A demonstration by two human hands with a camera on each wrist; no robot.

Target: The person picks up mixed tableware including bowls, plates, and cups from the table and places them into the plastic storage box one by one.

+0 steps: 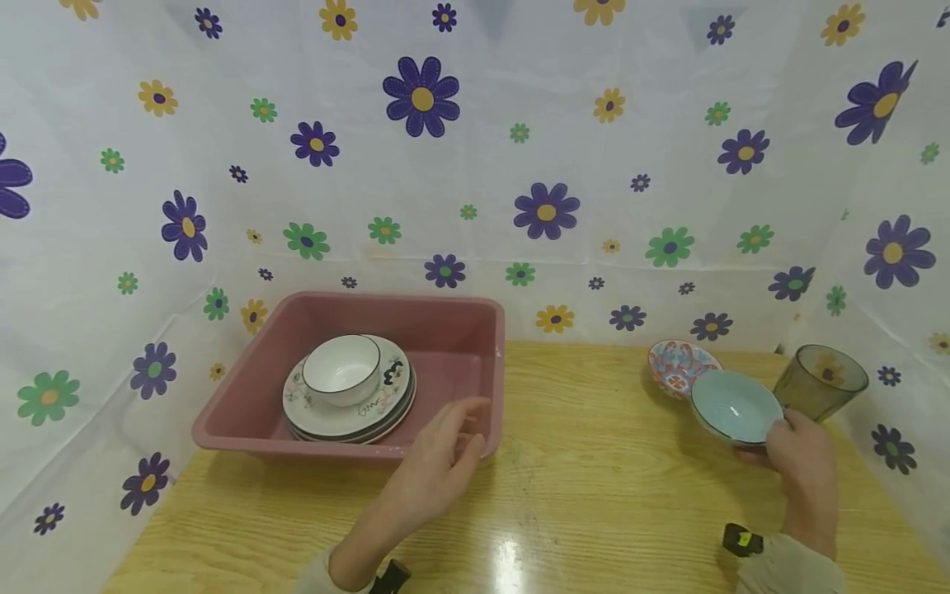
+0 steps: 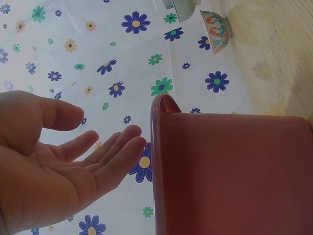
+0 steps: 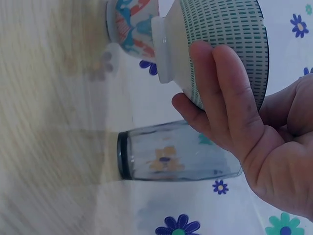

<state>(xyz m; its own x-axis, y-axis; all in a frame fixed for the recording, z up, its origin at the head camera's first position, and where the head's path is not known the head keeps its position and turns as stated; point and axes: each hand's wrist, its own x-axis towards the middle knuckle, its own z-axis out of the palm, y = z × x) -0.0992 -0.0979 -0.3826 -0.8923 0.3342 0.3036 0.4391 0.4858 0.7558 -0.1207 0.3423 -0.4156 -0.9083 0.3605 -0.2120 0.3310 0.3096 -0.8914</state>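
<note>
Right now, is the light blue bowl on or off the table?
Off: the right hand grips the light blue bowl, and its foot hangs clear of the table in the right wrist view.
</note>
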